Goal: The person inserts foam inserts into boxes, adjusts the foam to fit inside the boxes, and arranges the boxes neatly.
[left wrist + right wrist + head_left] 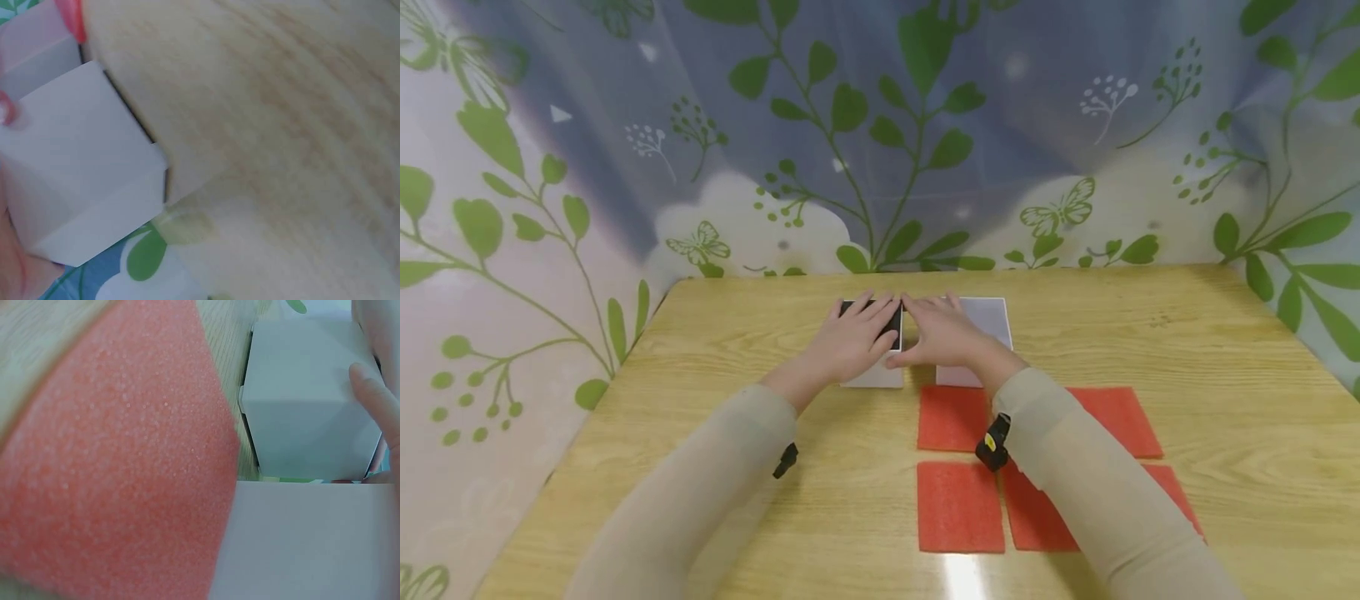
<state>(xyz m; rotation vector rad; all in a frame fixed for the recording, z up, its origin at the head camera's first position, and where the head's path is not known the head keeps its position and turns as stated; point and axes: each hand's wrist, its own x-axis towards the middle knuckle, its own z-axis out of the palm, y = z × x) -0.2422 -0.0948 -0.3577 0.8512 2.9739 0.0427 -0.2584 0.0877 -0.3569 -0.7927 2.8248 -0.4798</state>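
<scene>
Two white boxes stand side by side towards the back of the table. The left box (pixel 871 373) has a black top, and the right box (pixel 992 317) a pale lilac-grey one. My left hand (pixel 856 340) rests across the black top, its fingers spread towards the far edge. My right hand (pixel 943 333) reaches over the right box to the left box's right side. Its thumb (pixel 369 394) lies at the near corner and its index fingertip at the far one. In the left wrist view, the left box's white faces (pixel 75 156) fill the left side.
Red foam squares (pixel 961 507) lie on the wooden table (pixel 760 517) in front of the right box, partly under my right forearm. A leaf-patterned curtain (pixel 700 142) closes off the back and sides. Each sleeve carries a black wrist camera (pixel 994 443).
</scene>
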